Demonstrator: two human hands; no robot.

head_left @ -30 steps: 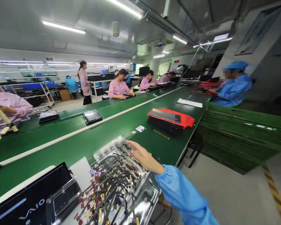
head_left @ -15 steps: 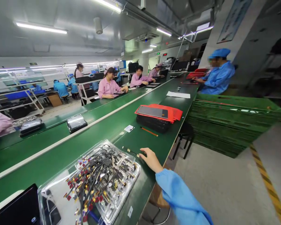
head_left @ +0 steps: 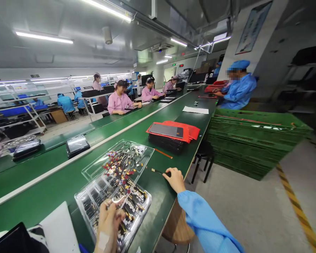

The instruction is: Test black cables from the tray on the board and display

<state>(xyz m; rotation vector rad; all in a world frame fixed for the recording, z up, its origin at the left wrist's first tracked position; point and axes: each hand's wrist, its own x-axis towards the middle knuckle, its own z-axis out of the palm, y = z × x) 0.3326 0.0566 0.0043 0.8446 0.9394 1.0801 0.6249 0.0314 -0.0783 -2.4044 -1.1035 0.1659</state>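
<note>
Left hand (head_left: 107,225), not in view earlier, now enters at 6 o'clock, over the clear blister tray (head_left: 88,203) of connector cables (head_left: 119,167); its grip cannot be determined. Right hand (head_left: 176,180), at the tray's 3 o'clock on the green desk (head_left: 158,196), is now clenched on a gold-tipped cable (head_left: 158,171).

Green desk (head_left: 158,207), counts: two clear plastic trays (head_left: 116,165) of cables, one short cable (head_left: 158,171), one left hand (head_left: 107,225), one right hand (head_left: 176,180), one stack of dark panels (head_left: 165,143) under red sleeves, one white paper sheet (head_left: 195,110). Nearby: one black stool (head_left: 204,158), one stack of green crates (head_left: 252,140), three seated workers in pink smocks (head_left: 119,102), one worker in blue (head_left: 239,92).
</note>
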